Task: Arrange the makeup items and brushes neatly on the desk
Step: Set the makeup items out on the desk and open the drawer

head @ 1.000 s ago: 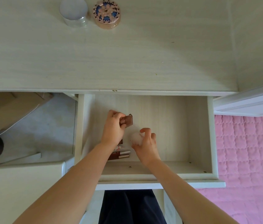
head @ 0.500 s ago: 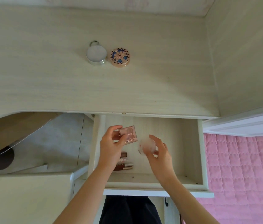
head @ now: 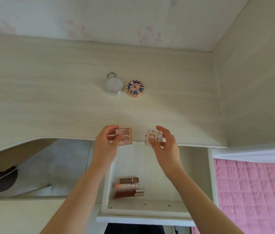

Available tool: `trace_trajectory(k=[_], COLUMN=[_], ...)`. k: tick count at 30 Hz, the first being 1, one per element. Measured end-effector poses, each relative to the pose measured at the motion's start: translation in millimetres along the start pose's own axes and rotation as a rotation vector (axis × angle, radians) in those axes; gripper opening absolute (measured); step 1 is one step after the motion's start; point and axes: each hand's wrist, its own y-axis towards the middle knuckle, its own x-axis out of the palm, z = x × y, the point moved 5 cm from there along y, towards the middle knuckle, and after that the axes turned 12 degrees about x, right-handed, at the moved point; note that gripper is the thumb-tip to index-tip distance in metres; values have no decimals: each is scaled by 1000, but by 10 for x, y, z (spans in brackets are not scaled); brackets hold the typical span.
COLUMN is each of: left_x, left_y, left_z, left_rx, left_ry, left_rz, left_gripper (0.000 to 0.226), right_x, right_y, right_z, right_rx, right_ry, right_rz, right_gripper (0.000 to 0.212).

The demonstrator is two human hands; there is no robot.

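**Two compacts lifted over the bench edge**

My left hand (head: 107,146) grips a square brown palette (head: 125,136), fingers (head: 112,130) curled over its far left corner and thumb against its near side, so the printed lid faces up at me. My right hand (head: 166,146) holds a small round clear case (head: 152,137) with red dots on it, fingers curled round its right side and thumb on its front. Both items hang at the front edge of the bench (head: 48,98), near each other but apart, above the back of the open drawer (head: 192,174).

Farther back on the bench, a round silver tin (head: 113,85) with a ring at its far side sits just beside a round pink compact (head: 134,89) patterned in blue; the two look to be touching or nearly so.

Inside the drawer, near its front left, four lip products (head: 129,188) lie side by side, each running left to right: a brown lipstick tube at the back, a pale pink one next, then two slim gloss tubes.

A pink quilted bedcover (head: 255,191) lies to my right, below the bench.
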Motion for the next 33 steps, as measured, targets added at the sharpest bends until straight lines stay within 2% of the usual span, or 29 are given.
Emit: trace_trajectory(k=[8,13,17,21,24,30,33], left_x=[-93,-104,-98,-93,-87,-79,-60], left_y=[688,919,968,961,958,908,834], left_z=[6,-60,-115,-95,-91,-83,17], left_rx=[23,9,-3,86,140,197,303], left_ry=[161,238,272,355,439,499,678], left_rz=[-29,-69,-123,-135,-149,-98,-85], left_gripper=[23,25,31,34,40,38,39], right_x=[386,634,676,676,671,676,682], right_y=[558,729,752,736,749,741,733], right_z=[-447,-470,-460,-496,-474,-452,-467], right_rx=[-47,-82,-98,-222,-259,-323,-342], right_ry=[-116,-175,-192,-285,-338,-408,-436], right_rz=[13,-47,-33,-22,-15,37,72], right_gripper=[45,44,41,42,43,43,44])
